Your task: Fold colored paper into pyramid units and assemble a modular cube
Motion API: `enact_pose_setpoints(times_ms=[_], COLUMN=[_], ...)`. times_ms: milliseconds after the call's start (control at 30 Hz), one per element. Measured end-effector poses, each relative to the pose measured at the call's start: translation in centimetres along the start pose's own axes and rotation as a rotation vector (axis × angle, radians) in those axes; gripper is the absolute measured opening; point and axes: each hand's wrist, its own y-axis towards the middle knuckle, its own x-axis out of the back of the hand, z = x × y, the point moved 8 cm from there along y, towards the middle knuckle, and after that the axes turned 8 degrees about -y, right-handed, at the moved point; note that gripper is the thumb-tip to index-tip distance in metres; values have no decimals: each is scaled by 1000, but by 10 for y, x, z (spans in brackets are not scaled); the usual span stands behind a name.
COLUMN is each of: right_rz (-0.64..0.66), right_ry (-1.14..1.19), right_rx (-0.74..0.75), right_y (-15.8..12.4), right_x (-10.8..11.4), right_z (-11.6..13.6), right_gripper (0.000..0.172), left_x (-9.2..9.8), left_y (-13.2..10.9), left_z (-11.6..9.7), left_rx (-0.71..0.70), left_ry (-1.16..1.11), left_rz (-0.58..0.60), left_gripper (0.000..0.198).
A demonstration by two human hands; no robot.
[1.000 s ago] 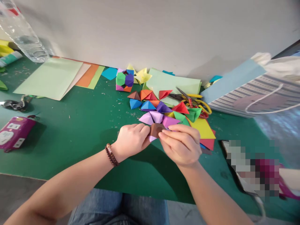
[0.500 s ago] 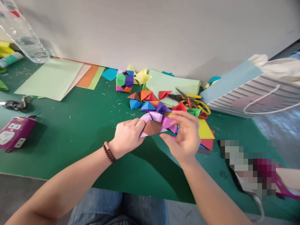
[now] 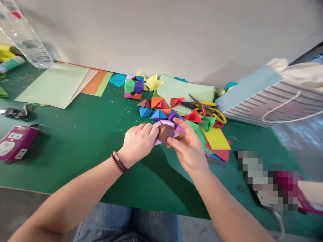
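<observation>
My left hand, with a dark bead bracelet at the wrist, is closed on the left side of a brown and purple folded paper piece. From the right, my right hand grips the same piece between thumb and fingers. The brown face is turned up, with light purple points around it. Just beyond lie folded red, orange, blue and purple paper units. Green folded paper and yellow sheets are right of my right hand.
A multicoloured paper ball stands near the wall. Scissors lie beside a striped paper bag. Pale green sheets, a bottle and a magenta box are at left. Part of another person's arm shows at far right.
My right hand has closed in leftward onto the folded piece. The brown face has tilted and looks rounder. Green paper behind my right hand has come into view.
</observation>
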Motion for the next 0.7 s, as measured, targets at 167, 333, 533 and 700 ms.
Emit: enact_pose_setpoints(times_ms=[167, 333, 533, 700], right_rz=[66, 15, -32, 48], right_ry=[-77, -293, -342, -302], right_rx=[101, 185, 215, 189], right_y=[4, 6, 7, 8], right_x=[4, 15, 17, 7], right_z=[7, 12, 10, 5], right_gripper=[35, 24, 24, 25], left_x=[-9, -11, 6, 2], left_y=[0, -3, -8, -4], left_z=[4, 16, 22, 10], left_rx=[6, 107, 232, 160], left_ry=[-46, -310, -750, -649], left_rz=[49, 0, -237, -71], left_gripper=[14, 16, 3, 17])
